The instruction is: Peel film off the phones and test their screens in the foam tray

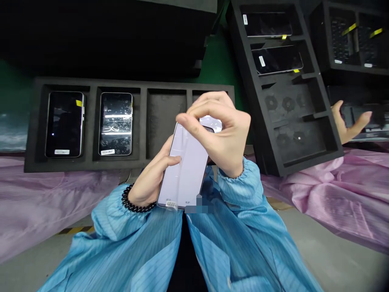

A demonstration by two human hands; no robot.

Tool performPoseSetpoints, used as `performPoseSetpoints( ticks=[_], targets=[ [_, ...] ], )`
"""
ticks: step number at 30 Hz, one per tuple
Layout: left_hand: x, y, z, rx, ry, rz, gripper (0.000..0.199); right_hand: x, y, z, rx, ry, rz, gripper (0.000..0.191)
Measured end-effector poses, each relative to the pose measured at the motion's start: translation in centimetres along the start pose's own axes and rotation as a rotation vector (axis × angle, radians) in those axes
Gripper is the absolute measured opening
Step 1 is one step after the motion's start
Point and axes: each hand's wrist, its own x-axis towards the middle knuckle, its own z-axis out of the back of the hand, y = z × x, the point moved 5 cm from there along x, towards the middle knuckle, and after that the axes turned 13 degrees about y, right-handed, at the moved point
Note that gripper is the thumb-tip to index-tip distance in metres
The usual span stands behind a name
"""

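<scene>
A smartphone (pixel 188 170) with a lit, pale screen lies tilted in my left hand (pixel 152 174), whose thumb rests on the glass while the other fingers go behind. Clear film (pixel 172 207) shows past the phone's lower edge, and streaks run up the screen. My right hand (pixel 225 129) curls over the top of the phone. Its thumb and index finger are pinched together at the upper left corner; whatever is between the tips is hidden. A small white label (pixel 170 203) sits at the screen's lower left.
Behind my hands is a black foam tray (pixel 91 163) with two dark phones. Another foam tray (pixel 270 134) at right holds two more. A co-worker's hand (pixel 349 123) is beyond it, near another tray (pixel 343 73). Pink sleeves flank me.
</scene>
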Motion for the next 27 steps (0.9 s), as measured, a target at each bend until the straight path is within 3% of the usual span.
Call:
performPoseSetpoints(
  ticks=[4, 8, 13, 18, 27],
  targets=[
    [-0.4, -0.2, -0.7, -0.083, 0.089, 0.041, 0.077, 0.2, -0.9, -0.2, 0.062, -0.03, -0.1, 0.029],
    [-1.0, -0.8, -1.5, -0.166, 0.107, 0.096, 0.075, 0.1, -2.4, -0.6, 0.146, 0.007, -0.202, 0.022],
    [-1.0, -1.6, -2.6, -0.31, 0.085, 0.143, 0.073, 0.4, -3.0, -0.9, 0.277, -0.024, -0.168, 0.022],
    [-1.0, -2.2, -2.6, -0.38, 0.023, 0.161, 0.067, 0.5, -3.3, -1.0, 0.312, -0.019, -0.223, 0.017],
    [-1.2, -1.9, -1.7, -0.287, 0.126, 0.126, 0.067, 0.4, -3.2, -1.4, 0.394, -0.101, -0.15, 0.016]
  ],
)
